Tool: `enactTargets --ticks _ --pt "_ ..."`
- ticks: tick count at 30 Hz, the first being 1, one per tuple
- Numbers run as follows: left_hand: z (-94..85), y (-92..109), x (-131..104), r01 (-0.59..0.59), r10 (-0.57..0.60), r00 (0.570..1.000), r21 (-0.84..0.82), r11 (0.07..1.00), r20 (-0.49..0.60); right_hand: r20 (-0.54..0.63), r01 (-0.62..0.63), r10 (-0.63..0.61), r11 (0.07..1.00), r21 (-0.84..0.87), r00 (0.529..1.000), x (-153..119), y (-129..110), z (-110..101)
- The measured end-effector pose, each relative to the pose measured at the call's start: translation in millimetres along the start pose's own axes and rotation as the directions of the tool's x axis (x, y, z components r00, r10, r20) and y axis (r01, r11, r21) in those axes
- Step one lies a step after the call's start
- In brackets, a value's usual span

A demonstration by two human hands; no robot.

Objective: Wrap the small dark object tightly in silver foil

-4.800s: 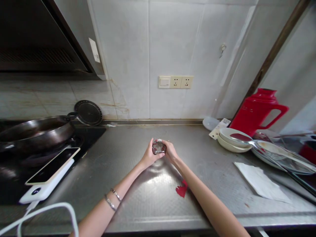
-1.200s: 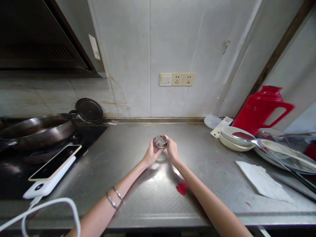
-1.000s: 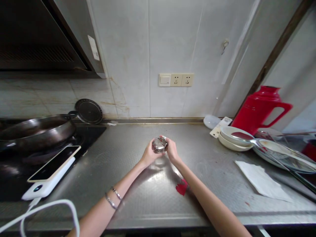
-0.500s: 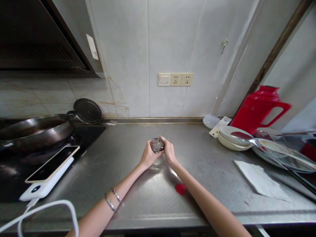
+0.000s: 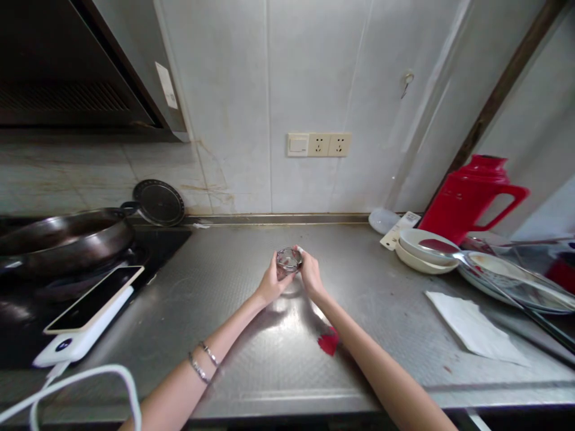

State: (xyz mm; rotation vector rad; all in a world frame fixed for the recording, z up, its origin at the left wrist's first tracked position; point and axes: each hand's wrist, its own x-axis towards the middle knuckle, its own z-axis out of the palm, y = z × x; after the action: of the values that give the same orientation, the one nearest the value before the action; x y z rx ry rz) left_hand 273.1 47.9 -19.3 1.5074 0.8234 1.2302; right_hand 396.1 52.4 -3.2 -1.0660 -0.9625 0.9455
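Between my two hands is a small clear glass cup (image 5: 288, 260), its round rim facing up and toward me. My left hand (image 5: 270, 282) wraps the cup's left side and lower part, fingers partly hidden behind it. On the other side my right hand (image 5: 311, 274) grips the cup near its rim; a light patch shows at its fingertips, too small to name. Both hands are over the middle of the steel counter (image 5: 224, 281). A small red piece (image 5: 329, 341), like a petal or scrap, lies beside my right forearm.
Left, a wok (image 5: 85, 239) sits on the black cooktop, and a phone (image 5: 96, 299) rests on a white power bank (image 5: 85, 341) with a cable. Right are a red thermos jug (image 5: 467, 197), stacked bowls (image 5: 424, 257), plates with utensils (image 5: 507, 275) and a paper napkin (image 5: 474, 329).
The cup has shifted slightly right and up, and its rim is tilted a little differently. Both hands moved along with it; the things around stayed put.
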Motion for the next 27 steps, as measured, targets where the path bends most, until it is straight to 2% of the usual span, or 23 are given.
enactTargets --ticks 2,5,11,14,17,20,22,27 --pt "-0.3 3 0 0.017 -0.017 0.999 -0.006 1.0 0.035 0.002 -0.028 0.028 1.0 0.005 1.0 5 0 -3" --pt "-5.0 4 2 0.0 0.0 1.0 0.058 0.998 0.001 0.035 -0.047 0.047 0.999 0.005 0.998 7 0 -3" --pt "-10.7 -4 4 -0.054 0.059 0.998 0.242 0.969 -0.014 0.077 0.008 -0.005 0.999 -0.038 0.997 0 -1 2" --pt "-8.4 -4 3 -0.06 0.095 0.991 0.309 0.949 -0.099 0.053 0.012 -0.009 0.998 -0.058 0.999 -6 -3 5" --pt "-8.6 -3 3 -0.036 0.122 0.972 0.383 0.923 -0.202 0.077 0.052 -0.046 0.996 -0.074 0.996 -14 -4 9" --pt "-11.0 -7 5 -0.014 0.119 0.964 0.402 0.915 -0.238 0.071 0.071 -0.066 0.996 -0.062 0.995 -17 -2 12" --pt "-11.4 -12 5 -0.026 0.11 0.972 0.375 0.927 -0.206 0.044 0.068 -0.066 0.996 -0.061 0.997 -15 0 11" --pt "-6.8 -20 4 -0.093 0.1 0.995 0.184 0.978 -0.027 0.016 0.062 -0.061 0.993 -0.102 0.998 -2 0 -2"
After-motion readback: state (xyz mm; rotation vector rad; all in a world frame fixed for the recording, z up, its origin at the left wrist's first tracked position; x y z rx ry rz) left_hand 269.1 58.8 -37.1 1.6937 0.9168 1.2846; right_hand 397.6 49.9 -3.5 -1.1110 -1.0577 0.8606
